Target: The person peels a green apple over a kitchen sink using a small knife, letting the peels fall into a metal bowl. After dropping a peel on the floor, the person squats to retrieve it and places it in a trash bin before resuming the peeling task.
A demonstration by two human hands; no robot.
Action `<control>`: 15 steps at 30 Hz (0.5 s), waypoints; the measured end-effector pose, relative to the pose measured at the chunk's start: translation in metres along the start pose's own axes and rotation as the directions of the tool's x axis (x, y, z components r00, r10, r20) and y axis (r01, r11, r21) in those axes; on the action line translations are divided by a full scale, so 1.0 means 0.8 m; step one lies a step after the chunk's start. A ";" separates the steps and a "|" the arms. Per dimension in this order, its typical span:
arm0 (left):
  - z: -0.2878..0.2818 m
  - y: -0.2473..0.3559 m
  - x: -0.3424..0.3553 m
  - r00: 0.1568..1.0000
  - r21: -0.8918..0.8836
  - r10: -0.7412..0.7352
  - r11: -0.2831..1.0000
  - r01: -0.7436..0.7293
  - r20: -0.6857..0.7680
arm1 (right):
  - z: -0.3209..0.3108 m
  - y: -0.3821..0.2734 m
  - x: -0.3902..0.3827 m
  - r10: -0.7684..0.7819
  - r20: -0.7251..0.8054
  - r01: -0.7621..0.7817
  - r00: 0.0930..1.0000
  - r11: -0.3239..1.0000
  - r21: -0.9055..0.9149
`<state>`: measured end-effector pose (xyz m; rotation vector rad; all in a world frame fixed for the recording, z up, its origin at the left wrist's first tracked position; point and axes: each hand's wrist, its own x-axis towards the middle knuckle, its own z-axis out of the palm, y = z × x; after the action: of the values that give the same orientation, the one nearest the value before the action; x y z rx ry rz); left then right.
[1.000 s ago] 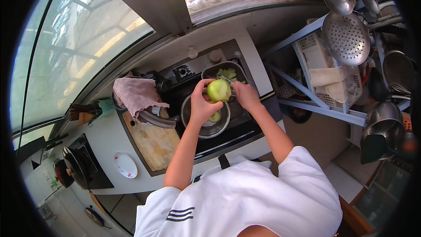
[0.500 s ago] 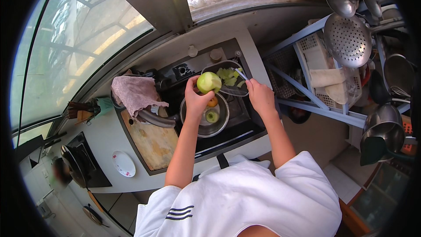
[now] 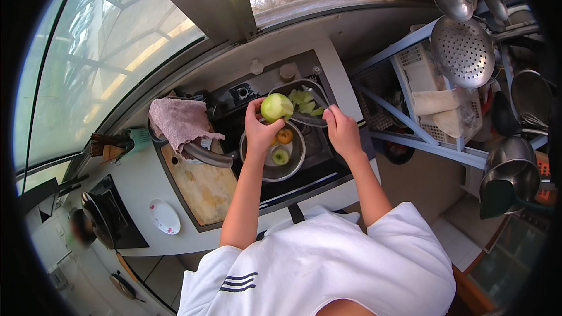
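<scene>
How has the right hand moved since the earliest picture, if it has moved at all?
Yes: the right hand has moved rightward, toward the sink's right rim.

Wears a white short-sleeved top (image 3: pixel 345 257), loose in cut and softly creased. Behind the left hand (image 3: pixel 261 134), past the bare left forearm (image 3: pixel 246 199), shows a wide white left sleeve (image 3: pixel 208 272); farther back from that hand, bears three dark stripes (image 3: pixel 238 282), parallel and slightly curved. Behind the right hand (image 3: pixel 344 133), past the bare right forearm (image 3: pixel 369 184), shows a matching right sleeve (image 3: pixel 401 233). Farthest from both hands, displays a rounded neckline (image 3: pixel 341 298).
</scene>
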<state>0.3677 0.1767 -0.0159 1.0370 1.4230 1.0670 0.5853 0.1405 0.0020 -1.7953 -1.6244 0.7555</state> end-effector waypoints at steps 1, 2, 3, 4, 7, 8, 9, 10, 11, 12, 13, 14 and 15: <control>0.002 0.005 -0.001 1.000 0.016 0.014 1.000 -0.014 0.006 | -0.001 -0.012 -0.003 -0.065 0.019 0.065 0.998 0.998 0.002; 0.003 0.008 -0.002 1.000 0.026 0.016 1.000 -0.016 0.014 | -0.004 -0.026 -0.005 -0.111 0.072 0.114 0.991 0.993 -0.037; 0.005 0.011 -0.002 1.000 0.035 0.019 0.999 -0.019 0.025 | -0.007 -0.041 -0.006 -0.116 0.114 0.125 0.987 0.990 -0.070; 0.006 0.015 -0.003 0.999 0.043 0.021 0.999 -0.023 0.035 | -0.008 -0.049 -0.007 -0.120 0.157 0.137 0.980 0.985 -0.102; 0.011 0.029 -0.010 0.995 -0.006 -0.004 1.000 0.004 0.099 | 0.000 -0.042 0.001 -0.053 0.159 0.073 0.986 0.989 -0.126; 0.011 0.026 -0.011 0.995 -0.008 0.001 1.000 0.000 0.100 | 0.002 -0.037 0.003 -0.044 0.167 0.063 0.985 0.992 -0.109; 0.012 0.024 -0.012 0.995 -0.009 0.006 1.000 -0.005 0.102 | 0.005 -0.031 0.006 -0.036 0.173 0.053 0.984 0.994 -0.092; 0.011 0.023 -0.013 0.994 -0.010 0.011 1.000 -0.010 0.104 | 0.009 -0.027 0.008 -0.028 0.179 0.042 0.983 0.996 -0.074; 0.008 0.022 -0.015 0.995 0.003 -0.013 1.000 0.013 0.101 | 0.012 -0.023 0.009 -0.022 0.191 0.033 0.981 0.998 -0.055; 0.006 0.022 -0.016 0.992 0.019 -0.017 1.000 0.015 0.125 | 0.016 -0.019 0.010 -0.016 0.203 0.023 0.979 0.999 -0.035; 0.003 0.021 -0.016 0.989 0.034 -0.022 0.999 0.017 0.149 | 0.018 -0.017 0.012 -0.010 0.214 0.014 0.977 1.000 -0.016; 0.000 0.020 -0.014 0.985 0.050 -0.026 0.999 0.018 0.173 | 0.020 -0.015 0.016 -0.013 0.220 0.015 0.975 1.000 -0.008; -0.001 0.019 -0.013 0.985 0.037 -0.027 0.999 0.021 0.171 | 0.022 -0.013 0.020 -0.014 0.229 0.014 0.973 1.000 -0.001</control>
<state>0.3686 0.1701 0.0016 1.1070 1.3160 0.9151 0.5666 0.1583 -0.0023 -1.7480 -1.7825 0.9856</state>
